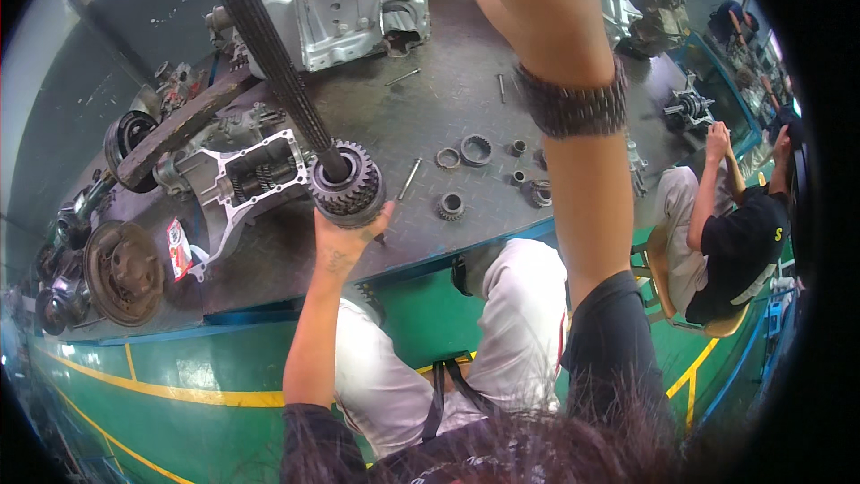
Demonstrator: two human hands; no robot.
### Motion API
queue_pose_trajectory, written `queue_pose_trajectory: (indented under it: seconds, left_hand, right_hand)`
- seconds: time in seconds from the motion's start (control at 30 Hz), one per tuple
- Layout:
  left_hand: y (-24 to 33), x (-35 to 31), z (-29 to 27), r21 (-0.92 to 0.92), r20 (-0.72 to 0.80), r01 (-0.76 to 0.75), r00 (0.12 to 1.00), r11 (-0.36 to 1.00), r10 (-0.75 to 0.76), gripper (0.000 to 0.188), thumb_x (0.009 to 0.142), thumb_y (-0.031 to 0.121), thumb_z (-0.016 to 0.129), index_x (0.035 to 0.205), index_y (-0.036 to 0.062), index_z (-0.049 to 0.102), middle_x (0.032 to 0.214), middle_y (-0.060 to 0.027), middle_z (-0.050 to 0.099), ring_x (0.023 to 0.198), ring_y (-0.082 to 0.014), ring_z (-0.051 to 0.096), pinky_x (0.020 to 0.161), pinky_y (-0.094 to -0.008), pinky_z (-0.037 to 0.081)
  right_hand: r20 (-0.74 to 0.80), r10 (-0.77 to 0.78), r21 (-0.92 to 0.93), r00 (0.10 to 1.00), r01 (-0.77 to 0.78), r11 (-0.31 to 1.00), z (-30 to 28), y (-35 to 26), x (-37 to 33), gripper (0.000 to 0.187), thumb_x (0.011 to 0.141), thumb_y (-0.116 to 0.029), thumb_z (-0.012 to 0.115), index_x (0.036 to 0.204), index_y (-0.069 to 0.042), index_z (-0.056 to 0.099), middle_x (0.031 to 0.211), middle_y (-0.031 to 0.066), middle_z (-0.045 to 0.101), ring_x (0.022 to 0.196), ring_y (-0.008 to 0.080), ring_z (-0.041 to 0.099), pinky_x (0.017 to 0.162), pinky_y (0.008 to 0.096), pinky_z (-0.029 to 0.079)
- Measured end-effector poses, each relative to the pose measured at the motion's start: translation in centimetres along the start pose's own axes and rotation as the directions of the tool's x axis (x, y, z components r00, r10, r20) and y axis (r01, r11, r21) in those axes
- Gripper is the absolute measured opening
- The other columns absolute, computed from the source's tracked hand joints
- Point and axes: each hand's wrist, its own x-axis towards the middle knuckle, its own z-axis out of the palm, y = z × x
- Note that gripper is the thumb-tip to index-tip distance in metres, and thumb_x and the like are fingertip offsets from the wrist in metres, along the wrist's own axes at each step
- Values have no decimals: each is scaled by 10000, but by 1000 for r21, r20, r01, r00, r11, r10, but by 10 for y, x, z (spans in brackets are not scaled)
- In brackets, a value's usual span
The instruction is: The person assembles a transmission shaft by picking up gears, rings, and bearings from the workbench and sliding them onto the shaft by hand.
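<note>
Gripping the lower part of a toothed gear (360, 181), the left hand (345, 237) is closed around it from below, most of its fingers hidden, while a long splined shaft (278, 58) rises from the bore and leans toward the upper left. Both are at the near edge of the metal bench (345, 94), just beside an open silver housing (199, 181) whose flange is uncovered. The right forearm (587, 206), with a dark wristband (573, 103), extends upward; the right hand's fingers lie past the top edge, so I cannot tell whether they hold anything. As for progress, the work looks partway: shaft and gear sit together, but a thin ring (448, 166), a wider ring (477, 162), a small gear (451, 208) and two bushings, one farther back (519, 149) and one nearer (518, 178), lie loose and apart from the shaft. Whether the assembly is being built up or taken down cannot be told from here. A bolt (409, 179) lies between the toothed gear and those parts, unused, and the large silver casing (336, 13) stands behind, apart from them all.
</note>
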Motion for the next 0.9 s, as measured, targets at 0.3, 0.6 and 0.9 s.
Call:
queue_pose_trajectory:
  seconds: [0.3, 0.6, 0.9]
  left_hand:
    - [15, -5, -9, 109, -11, 29, 1000, 994, -28, 399, 792, -37, 778, 1164, 26, 649, 1079, -54, 703, 1016, -155, 680, 920, -321, 554]
    - [6, -4, -12, 102, -22, 14, 1000, 995, -12, 384, 790, -48, 750, 1156, 20, 656, 1080, -55, 696, 1014, -161, 680, 917, -318, 546]
    - [10, -8, -9, 99, -41, 12, 999, 995, -8, 372, 753, -32, 848, 1077, 30, 676, 994, -35, 720, 862, -122, 672, 809, -294, 566]
  right_hand:
    - [443, 415, -356, 794, -269, 895, -64, 208, -258, 714, 763, -228, 887, 1412, -112, 611, 1234, 90, 716, 1057, 255, 626, 972, 378, 492]
    - [517, 417, -550, 748, -83, 831, -77, 218, -327, 623, 816, -348, 825, 1375, -144, 643, 1235, 67, 710, 1236, 283, 547, 1056, 416, 382]
    - [411, 343, -529, 845, -85, 844, -65, 221, -312, 412, 928, -260, 729, 1297, -100, 639, 1324, 99, 623, 1278, 304, 543, 1072, 433, 387]
